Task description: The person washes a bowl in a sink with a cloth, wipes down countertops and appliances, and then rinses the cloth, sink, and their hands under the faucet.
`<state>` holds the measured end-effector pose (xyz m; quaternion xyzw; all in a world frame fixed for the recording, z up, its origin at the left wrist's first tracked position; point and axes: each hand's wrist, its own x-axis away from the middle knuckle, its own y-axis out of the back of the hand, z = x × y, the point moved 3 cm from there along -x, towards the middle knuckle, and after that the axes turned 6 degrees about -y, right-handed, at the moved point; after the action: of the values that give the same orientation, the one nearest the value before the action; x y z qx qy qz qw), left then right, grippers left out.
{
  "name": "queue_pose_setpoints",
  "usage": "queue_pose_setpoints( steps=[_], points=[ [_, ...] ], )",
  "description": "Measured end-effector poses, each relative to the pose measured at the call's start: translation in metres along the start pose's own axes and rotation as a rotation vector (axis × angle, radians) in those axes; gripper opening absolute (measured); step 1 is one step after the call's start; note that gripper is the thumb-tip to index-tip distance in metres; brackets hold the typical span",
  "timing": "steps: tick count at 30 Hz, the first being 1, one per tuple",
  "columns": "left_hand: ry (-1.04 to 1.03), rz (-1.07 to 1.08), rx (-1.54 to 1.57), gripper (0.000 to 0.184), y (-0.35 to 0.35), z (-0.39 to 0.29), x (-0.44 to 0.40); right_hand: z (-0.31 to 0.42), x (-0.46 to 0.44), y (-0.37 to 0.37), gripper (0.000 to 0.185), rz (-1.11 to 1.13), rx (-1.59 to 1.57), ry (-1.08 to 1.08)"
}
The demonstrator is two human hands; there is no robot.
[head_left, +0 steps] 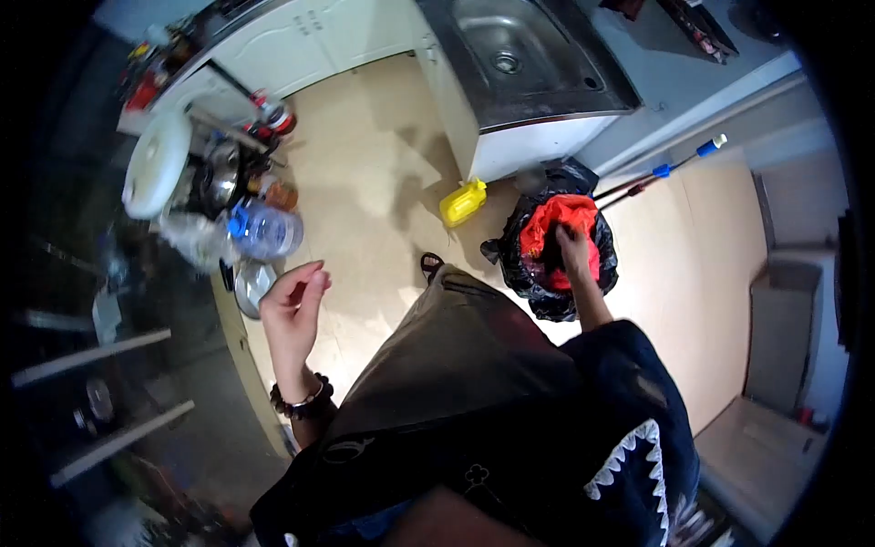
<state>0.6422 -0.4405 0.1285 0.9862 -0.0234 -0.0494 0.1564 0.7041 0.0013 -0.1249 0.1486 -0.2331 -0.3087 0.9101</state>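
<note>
My right hand (572, 246) reaches down over a bunched red plastic bag (558, 212), its fingers closed on the bag; the fingertips are partly hidden in dark folds. The red bag lies in the mouth of a black garbage bag (538, 296) on the floor; I cannot tell whether a bin is under it. My left hand (293, 310) is raised on the other side of my body, fingers loosely bent and apart from the thumb, holding nothing. A beaded bracelet (303, 398) circles that wrist. Closest to this hand are a large clear water bottle (267, 230) and a pot lid (253, 284).
A yellow bottle (463, 202) is on the floor beside the sink cabinet (538, 141). Poles with blue ends (663, 170) slant behind the garbage bag. The steel sink (519, 55) is ahead. Pots, bottles and a white round container (157, 164) crowd the left.
</note>
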Motion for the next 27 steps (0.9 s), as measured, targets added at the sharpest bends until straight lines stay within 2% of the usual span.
queue_pose_setpoints(
  steps=[1, 2, 3, 4, 5, 7, 9, 11, 12, 14, 16, 17, 19, 20, 21, 22, 26, 27],
  points=[
    [-0.001, 0.023, -0.018, 0.017, 0.007, 0.003, -0.022, 0.037, -0.017, -0.007, 0.031, -0.135, -0.09, 0.105],
    [-0.003, 0.037, -0.034, 0.017, 0.013, 0.007, -0.041, 0.042, -0.055, -0.012, 0.033, -0.287, -0.011, 0.213],
    [-0.013, 0.047, -0.028, 0.018, 0.02, 0.011, -0.06, 0.073, -0.076, -0.012, 0.033, -0.288, -0.057, 0.247],
    [0.002, 0.035, 0.009, 0.019, 0.025, 0.019, -0.08, 0.097, -0.108, -0.01, 0.043, -0.363, 0.032, 0.213],
    [0.039, 0.03, -0.028, 0.02, 0.028, 0.022, -0.099, 0.135, -0.121, -0.007, 0.04, -0.414, 0.068, 0.263],
    [0.068, 0.032, -0.061, 0.02, 0.04, 0.033, -0.139, 0.165, -0.18, -0.006, 0.036, -0.503, 0.246, 0.321],
    [0.106, 0.059, -0.076, 0.018, 0.042, 0.05, -0.184, 0.162, -0.24, -0.002, 0.042, -0.582, 0.427, 0.293],
    [0.165, 0.127, -0.128, 0.017, 0.047, 0.073, -0.228, 0.123, -0.301, -0.009, 0.044, -0.63, 0.621, 0.213],
    [0.175, 0.194, -0.317, 0.017, 0.043, 0.072, -0.258, 0.097, -0.321, -0.016, 0.045, -0.649, 0.762, 0.119],
    [0.088, 0.33, -0.327, 0.017, 0.049, 0.083, -0.317, 0.112, -0.293, -0.038, 0.032, -0.844, 0.77, 0.161],
    [0.207, 0.384, -0.346, 0.019, 0.054, 0.103, -0.382, 0.128, -0.253, -0.075, 0.029, -0.873, 0.691, 0.221],
    [0.159, 0.426, -0.382, 0.019, 0.041, 0.097, -0.41, 0.128, -0.233, -0.1, 0.028, -0.833, 0.565, 0.135],
    [0.1, 0.518, -0.415, 0.02, 0.014, 0.097, -0.474, 0.122, -0.193, -0.168, 0.028, -0.751, 0.633, 0.14],
    [0.06, 0.594, -0.38, 0.02, -0.009, 0.087, -0.498, 0.131, -0.175, -0.207, 0.032, -0.819, 0.459, 0.183],
    [0.014, 0.64, -0.35, 0.02, -0.029, 0.08, -0.518, 0.168, -0.153, -0.235, 0.036, -0.834, 0.514, 0.086],
    [-0.037, 0.679, -0.315, 0.019, -0.053, 0.073, -0.535, 0.198, -0.144, -0.246, 0.039, -0.85, 0.564, -0.005],
    [-0.302, 0.936, -0.365, 0.018, -0.123, 0.055, -0.57, 0.192, -0.15, -0.223, 0.046, -0.981, 0.618, -0.15],
    [-0.095, 0.94, -0.419, 0.018, -0.137, 0.057, -0.576, 0.183, -0.159, -0.206, 0.045, -1.069, 0.658, -0.222]
  ],
)
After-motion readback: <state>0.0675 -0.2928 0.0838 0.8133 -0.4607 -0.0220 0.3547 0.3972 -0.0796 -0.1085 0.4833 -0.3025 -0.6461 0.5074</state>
